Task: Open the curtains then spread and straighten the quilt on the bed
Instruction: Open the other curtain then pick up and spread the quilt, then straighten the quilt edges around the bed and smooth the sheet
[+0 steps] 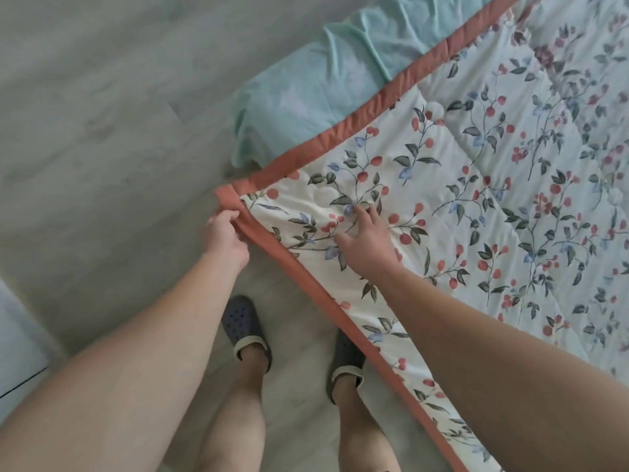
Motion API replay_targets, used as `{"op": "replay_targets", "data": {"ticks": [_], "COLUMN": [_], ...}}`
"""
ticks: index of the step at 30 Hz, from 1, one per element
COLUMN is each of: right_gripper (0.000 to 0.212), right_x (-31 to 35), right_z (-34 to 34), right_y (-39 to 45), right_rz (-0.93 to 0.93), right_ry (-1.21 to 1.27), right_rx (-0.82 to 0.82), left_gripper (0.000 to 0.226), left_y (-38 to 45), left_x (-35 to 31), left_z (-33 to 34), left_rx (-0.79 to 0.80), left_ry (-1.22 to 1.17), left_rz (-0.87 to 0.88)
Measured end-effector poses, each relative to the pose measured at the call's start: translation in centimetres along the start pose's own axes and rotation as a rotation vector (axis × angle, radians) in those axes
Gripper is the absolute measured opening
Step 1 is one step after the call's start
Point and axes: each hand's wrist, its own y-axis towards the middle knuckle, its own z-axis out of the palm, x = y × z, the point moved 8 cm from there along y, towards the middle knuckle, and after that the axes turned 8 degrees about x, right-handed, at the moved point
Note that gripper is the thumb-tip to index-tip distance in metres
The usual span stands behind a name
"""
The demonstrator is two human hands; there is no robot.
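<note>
Step in hand: we judge this to be the straightening of one quilt corner; the curtains are out of view.
Quilt position: the quilt (476, 172) lies spread over the bed (306, 83), its floral face up, with the near edge hanging past the bed's edge toward the floor (85, 114).
Exposed bed: a strip of the aqua sheet shows along the far edge, beyond the quilt's border (340, 131).
Left hand: our left hand (226, 238) pinches the border just beside the quilt's corner, fingers curled round the fabric.
Right hand: our right hand (366, 240) lies released, fingers straight and spread, pressing flat on the quilt near that corner.
Folds: soft creases radiate from under the right fingertips (371, 211).
Method: we hold the flat hand as an anchor and draw the corner outward, away from it, with even tension.
Alignment: we keep the border parallel to the bed's edge.
Caution: we avoid pulling hard, which would likely drag the quilt off the far side.
Stance: our shoes (246, 330) stand close to the hanging edge; we keep clear of it.
</note>
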Motion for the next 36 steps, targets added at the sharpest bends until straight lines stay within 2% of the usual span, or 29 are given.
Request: {"op": "replay_targets", "data": {"ticks": [3,5,10,15,19,22,25,28,33,36], "right_gripper": [0.088,0.082,0.065,0.061,0.055,0.057,0.059,0.053,0.041,0.041], "right_x": [0.6,1.6,5.4,8.5,10.7,11.6,12.9,13.5,14.9,15.9], "right_z": [2.1,1.3,-4.8,-10.6,-15.2,-19.1,-22.6,-26.5,-32.6,-38.0], "right_y": [0.1,-0.7,-5.3,-11.1,-14.9,-16.9,-17.2,-17.1,-16.9,-17.5], "right_rz": [0.055,0.048,0.045,0.090,0.085,0.076,0.065,0.091,0.105,0.112], "right_ry": [-0.104,-0.116,-0.031,0.062,0.144,0.211,0.273,0.391,0.533,0.544], "right_rx": [0.152,0.185,0.077,-0.014,-0.064,-0.091,-0.121,-0.140,-0.129,-0.213], "left_gripper": [0.033,0.021,0.008,0.010,0.006,0.011,0.011,0.005,0.005,0.007], "left_y": [-1.0,-2.6,-8.5,-16.2,-21.3,-25.8,-28.6,-31.0,-34.3,-35.9], "left_x": [-3.1,-4.9,-6.4,-9.0,-14.5,-19.0,-23.1,-26.7,-32.1,-34.1], "left_z": [-2.1,-3.2,0.4,7.3,15.0,21.2,26.4,32.1,39.9,44.5], "left_rx": [-0.093,-0.115,0.109,0.267,0.430,0.536,0.585,0.633,0.686,0.733], "left_ry": [-0.019,-0.021,0.009,0.202,0.517,0.716,0.801,0.905,0.988,1.101], "left_rz": [0.022,0.009,-0.169,-0.222,-0.125,-0.048,0.009,0.068,0.079,0.070]}}
